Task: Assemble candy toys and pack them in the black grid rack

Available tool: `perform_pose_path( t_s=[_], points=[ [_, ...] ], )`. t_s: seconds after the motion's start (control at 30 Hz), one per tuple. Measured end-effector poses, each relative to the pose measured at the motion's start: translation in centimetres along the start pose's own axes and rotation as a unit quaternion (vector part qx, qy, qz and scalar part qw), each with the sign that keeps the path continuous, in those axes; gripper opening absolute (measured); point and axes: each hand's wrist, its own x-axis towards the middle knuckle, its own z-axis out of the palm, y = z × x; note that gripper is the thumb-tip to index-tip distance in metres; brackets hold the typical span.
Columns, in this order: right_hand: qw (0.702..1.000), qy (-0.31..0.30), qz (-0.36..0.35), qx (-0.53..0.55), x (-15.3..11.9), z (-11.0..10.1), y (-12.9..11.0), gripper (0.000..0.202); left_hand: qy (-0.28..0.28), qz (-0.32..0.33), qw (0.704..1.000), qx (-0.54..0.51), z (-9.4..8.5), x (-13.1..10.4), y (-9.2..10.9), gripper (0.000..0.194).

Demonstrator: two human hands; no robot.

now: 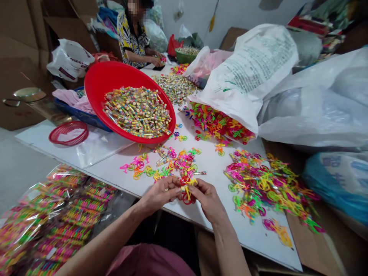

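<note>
Near the front edge of the white table, my left hand (pixel 161 193) and my right hand (pixel 207 197) meet with fingertips pinched. Between them is a small yellow and red plastic toy bicycle (pixel 188 196); both hands grip it, and the fingers partly cover it. Just beyond lie loose toy bicycles (pixel 138 165) in pink, orange and green, with a few slim, clear-wrapped candy tubes (pixel 200 173) among them. To the right of my right hand spreads a larger pile of colourful toy bicycles (pixel 258 180), reaching over the table's edge.
A tilted red basin (pixel 96 82) holds many candy tubes. A white sack (pixel 253 61) spills toy bicycles. Left stand a small red basket (pixel 51 137) and, lower, clear packs of toys (pixel 67 214). Across the table sits a co-worker (pixel 133 38), hands over small pieces.
</note>
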Motion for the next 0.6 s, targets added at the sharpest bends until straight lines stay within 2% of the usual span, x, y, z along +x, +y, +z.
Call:
perform_pose_path(
  t_s=[0.1, 0.2, 0.27, 0.33, 0.43, 0.5, 0.57, 0.6],
  points=[
    [0.998, -0.029, 0.024, 0.054, -0.2, -0.1, 0.4, 0.028, 0.013, 0.001, 1.0, 0.028, 0.1, 0.0, 0.2, 0.026],
    [0.997, -0.016, 0.031, 0.07, -0.3, 0.2, 1.0, 0.028, 0.045, 0.011, 0.994, 0.098, 0.1, -0.1, 0.2, 0.021],
    [0.999, 0.016, 0.022, 0.028, -0.3, 0.8, 1.5, 0.029, 0.077, 0.026, 0.986, 0.148, 0.2, -0.3, -0.2, 0.016],
    [0.995, 0.08, -0.001, -0.06, -0.3, 1.7, 1.9, 0.03, 0.116, 0.039, 0.977, 0.176, 0.5, -0.3, -1.0, 0.013],
    [0.975, 0.142, -0.028, -0.168, -0.2, 2.5, 2.0, 0.029, 0.161, 0.033, 0.973, 0.161, 1.4, -0.1, -1.9, 0.013],
    [0.971, 0.12, -0.036, -0.202, -0.6, 1.4, 1.0, 0.029, 0.151, 0.018, 0.981, 0.122, 2.0, 0.3, -1.9, 0.015],
    [0.958, 0.113, -0.048, -0.26, -1.5, -1.7, -1.1, 0.029, 0.112, -0.02, 0.992, 0.049, 2.2, 0.5, -1.2, 0.02],
    [0.94, 0.129, -0.055, -0.311, -2.0, -4.0, -2.4, 0.029, 0.097, -0.043, 0.994, -0.003, 1.9, 0.5, -0.7, 0.022]
  ],
)
